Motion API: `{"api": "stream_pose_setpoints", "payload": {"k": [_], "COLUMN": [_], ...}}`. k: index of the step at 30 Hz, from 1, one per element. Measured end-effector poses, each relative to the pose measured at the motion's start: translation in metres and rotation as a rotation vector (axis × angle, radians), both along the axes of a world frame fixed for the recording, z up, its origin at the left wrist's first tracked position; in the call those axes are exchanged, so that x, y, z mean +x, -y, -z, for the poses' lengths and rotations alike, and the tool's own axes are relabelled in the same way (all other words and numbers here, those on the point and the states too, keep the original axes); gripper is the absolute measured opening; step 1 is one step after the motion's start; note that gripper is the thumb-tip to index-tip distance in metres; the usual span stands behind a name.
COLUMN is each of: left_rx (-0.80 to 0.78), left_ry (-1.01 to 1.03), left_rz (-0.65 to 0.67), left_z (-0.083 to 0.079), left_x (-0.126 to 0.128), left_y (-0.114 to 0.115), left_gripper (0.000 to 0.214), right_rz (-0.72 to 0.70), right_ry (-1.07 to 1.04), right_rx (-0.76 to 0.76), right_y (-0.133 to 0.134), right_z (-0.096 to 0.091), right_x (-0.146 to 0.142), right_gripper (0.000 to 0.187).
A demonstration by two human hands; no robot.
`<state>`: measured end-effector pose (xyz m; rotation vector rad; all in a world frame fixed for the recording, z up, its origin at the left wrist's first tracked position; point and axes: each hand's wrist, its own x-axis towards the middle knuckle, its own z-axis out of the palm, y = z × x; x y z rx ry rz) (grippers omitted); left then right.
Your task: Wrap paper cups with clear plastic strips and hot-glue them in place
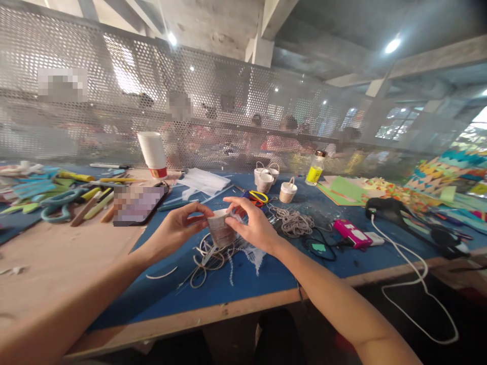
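Note:
A small paper cup (221,232), its outside wrapped in something pale brown, is held upright above the blue table mat (152,294). My left hand (188,223) pinches the cup's rim from the left. From the right, my right hand (251,220) grips the rim, with a bit of white lace-like material by its fingers. Tangled pale cord (203,263) lies right below the cup. A strip of white lace (255,258) hangs or lies beside it. Behind my right hand are scissors with yellow handles (258,196) and a coil of grey cord (294,222).
Several small cups with handles (288,191) stand at the back, near a glue bottle (314,170). Stacked paper cups (152,152), a phone (139,205) and blue scissors (57,205) are on the left. A pink charger (352,234) and white cable (403,248) lie right. A perforated screen (213,101) stands behind.

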<state>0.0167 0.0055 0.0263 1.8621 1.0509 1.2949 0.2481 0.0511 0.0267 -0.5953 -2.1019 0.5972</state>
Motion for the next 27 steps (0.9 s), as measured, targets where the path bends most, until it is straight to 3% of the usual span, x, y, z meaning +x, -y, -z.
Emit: {"api": "stream_pose_setpoints", "payload": {"k": [5,13,21,24,27], "left_rx": [0.05,0.536,0.351,0.3,0.302], "left_ry": [-0.111,-0.462,-0.425,-0.384,-0.377], "left_rz": [-0.053,-0.233,-0.189,-0.211,-0.238], "left_z": [-0.006,0.0,0.007,0.009,0.011], "left_x": [0.001,0.005,0.008,0.007,0.005], "left_y": [0.007,0.01,0.009,0.007,0.005], "left_gripper": [0.019,0.017,0.013,0.012,0.013], "right_rz": [0.048,0.081,0.058,0.013,-0.023], "right_ry": [-0.034,-0.032,-0.019,-0.026,-0.091], "right_rx": [0.055,0.119,0.135,0.051,-0.088], "right_y": [0.006,0.013,0.013,0.013,0.014], "right_z": [0.003,0.012,0.015,0.012,0.007], "right_x": [-0.005,-0.012,-0.013,-0.011,-0.009], "right_gripper": [0.047,0.053,0.053,0.057,0.045]}}
